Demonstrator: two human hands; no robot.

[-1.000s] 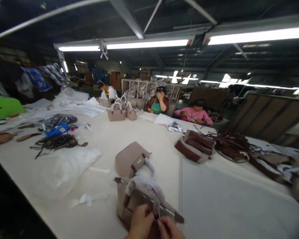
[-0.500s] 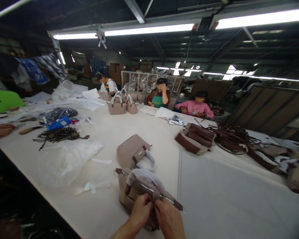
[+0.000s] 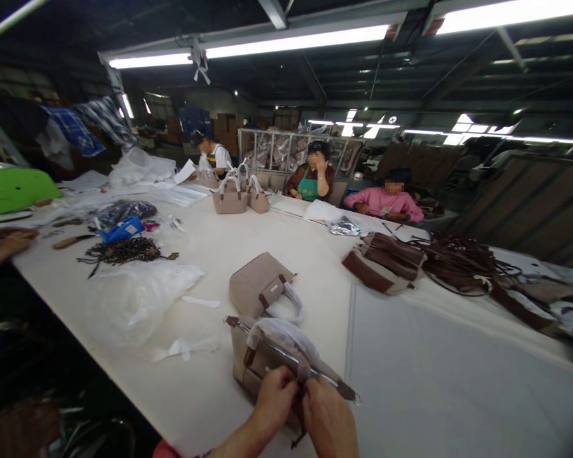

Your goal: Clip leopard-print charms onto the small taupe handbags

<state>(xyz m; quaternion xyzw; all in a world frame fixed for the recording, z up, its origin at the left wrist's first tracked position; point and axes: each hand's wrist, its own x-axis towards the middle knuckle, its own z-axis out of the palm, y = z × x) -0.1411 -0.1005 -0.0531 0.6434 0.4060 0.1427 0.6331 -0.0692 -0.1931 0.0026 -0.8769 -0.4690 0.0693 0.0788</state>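
Both-hand grip (image 3: 302, 407), handbag (image 3: 262, 356) upright.

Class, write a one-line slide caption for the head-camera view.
Both hands, left hand and right hand, pinch the top edge of a beige handbag on a white worktable.

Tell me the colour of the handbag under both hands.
Beige handbag with brown trim, clearest in the head view.

second beige handbag (image 3: 260, 284), brown bags (image 3: 379, 270), plastic sheet (image 3: 138, 299), dark chains (image 3: 124, 251)
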